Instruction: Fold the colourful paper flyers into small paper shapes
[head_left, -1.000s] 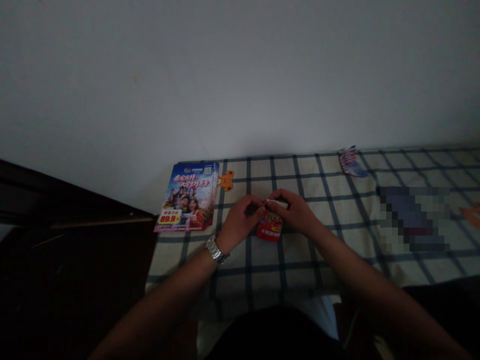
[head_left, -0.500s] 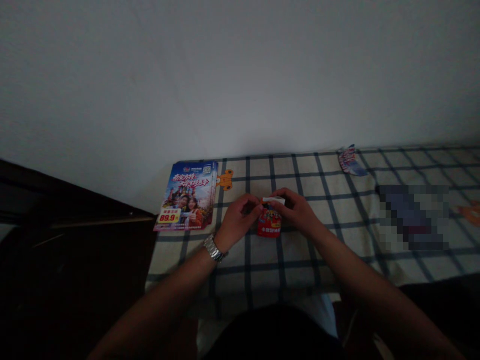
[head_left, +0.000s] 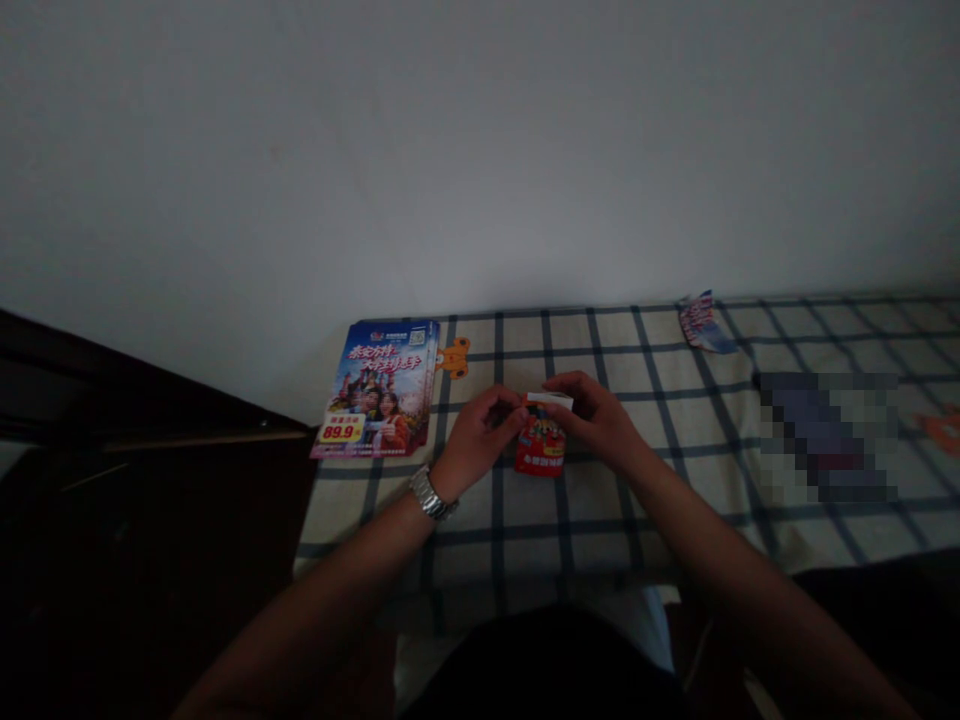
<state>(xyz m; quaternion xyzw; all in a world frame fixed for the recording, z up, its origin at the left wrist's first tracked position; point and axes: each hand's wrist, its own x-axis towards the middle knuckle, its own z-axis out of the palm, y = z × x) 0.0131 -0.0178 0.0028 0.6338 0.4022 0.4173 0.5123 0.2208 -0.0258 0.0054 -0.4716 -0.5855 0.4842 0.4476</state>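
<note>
A small folded red paper leaflet (head_left: 539,460), printed with pictures and white lettering, sits between my hands just above or on the checked cloth. Its upper edge shows a white strip. My left hand (head_left: 487,432), with a metal watch (head_left: 431,493) on the wrist, pinches the leaflet's left side between thumb and fingers. From the right, my right hand (head_left: 595,420) grips its upper corner, thumb on the near face and fingers curled behind. Those rear fingertips are partly hidden.
A stack of blue and pink flyers (head_left: 382,390) lies to the left. A crumpled flyer piece (head_left: 705,325) is at the back right by the wall (head_left: 480,160). A blurred-out dark object (head_left: 829,435) lies on the checked cloth (head_left: 465,550) at right.
The leaflet has tilted slightly and shows a little more of its printed face. Both hands keep their hold in almost the same spot; the view has shifted slightly.
</note>
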